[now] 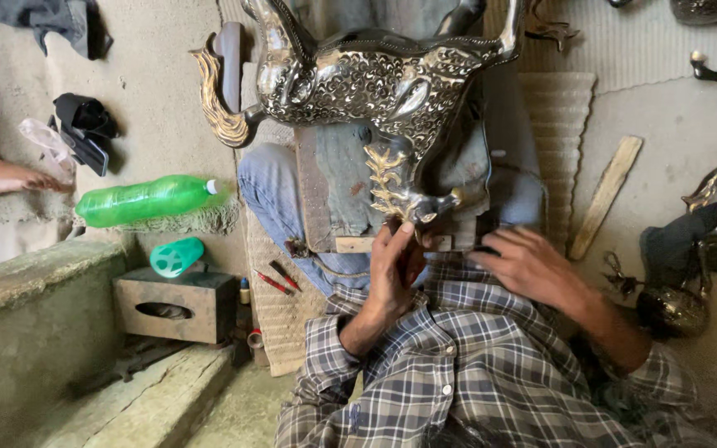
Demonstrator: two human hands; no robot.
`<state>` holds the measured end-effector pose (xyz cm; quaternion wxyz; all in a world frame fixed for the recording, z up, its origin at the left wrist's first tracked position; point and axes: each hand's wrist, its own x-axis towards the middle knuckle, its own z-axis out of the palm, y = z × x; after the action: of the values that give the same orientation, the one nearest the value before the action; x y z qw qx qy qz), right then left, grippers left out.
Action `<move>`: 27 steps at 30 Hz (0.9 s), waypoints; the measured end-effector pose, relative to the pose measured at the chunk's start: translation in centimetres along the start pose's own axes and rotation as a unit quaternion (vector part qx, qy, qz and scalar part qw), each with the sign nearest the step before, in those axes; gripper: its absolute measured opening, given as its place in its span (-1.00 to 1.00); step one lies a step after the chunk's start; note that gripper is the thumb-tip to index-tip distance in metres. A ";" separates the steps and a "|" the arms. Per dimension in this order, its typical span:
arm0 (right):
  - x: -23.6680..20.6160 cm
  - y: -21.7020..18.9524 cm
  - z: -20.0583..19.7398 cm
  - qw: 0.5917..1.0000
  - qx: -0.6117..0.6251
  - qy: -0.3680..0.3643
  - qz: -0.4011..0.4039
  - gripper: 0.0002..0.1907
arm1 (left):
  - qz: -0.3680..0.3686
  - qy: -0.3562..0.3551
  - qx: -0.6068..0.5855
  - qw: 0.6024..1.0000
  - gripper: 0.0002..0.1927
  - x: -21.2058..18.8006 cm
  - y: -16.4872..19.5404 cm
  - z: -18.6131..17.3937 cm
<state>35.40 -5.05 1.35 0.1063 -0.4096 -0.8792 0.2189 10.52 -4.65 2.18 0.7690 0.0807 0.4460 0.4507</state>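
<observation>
Left grip [393, 259] pinched the head end of the engraved metal animal figure [375, 83]; its long axis ran away from the lap. Right hand [529, 264] lay spread beside, empty.

Engraved metal horse figure [375, 83] across lap

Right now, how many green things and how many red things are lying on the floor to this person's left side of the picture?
Green: 2, a plastic bottle lying on its side and a small cup tipped over on a wooden box.
Red: 2, slim red-handled tools lying side by side on the mat.
Total: 4
</observation>
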 end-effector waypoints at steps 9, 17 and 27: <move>-3.9 6.9 -0.6 0.880 -0.196 0.058 0.430 -0.31 | -0.018 -0.048 -0.001 0.999 -0.63 0.1 2.1 1.4; -4.4 5.2 3.2 0.789 -0.059 0.121 0.600 -0.15 | -0.037 -0.068 0.057 0.995 -0.58 0.4 2.4 1.3; -7.4 5.5 0.4 0.812 0.065 0.276 0.510 -0.39 | -0.062 -0.060 0.057 0.995 -0.58 -0.4 4.0 2.7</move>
<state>43.71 -7.68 -1.63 0.2440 -0.8343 -0.4619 0.1762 10.01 -1.88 6.16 0.8147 0.1232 0.4283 0.3710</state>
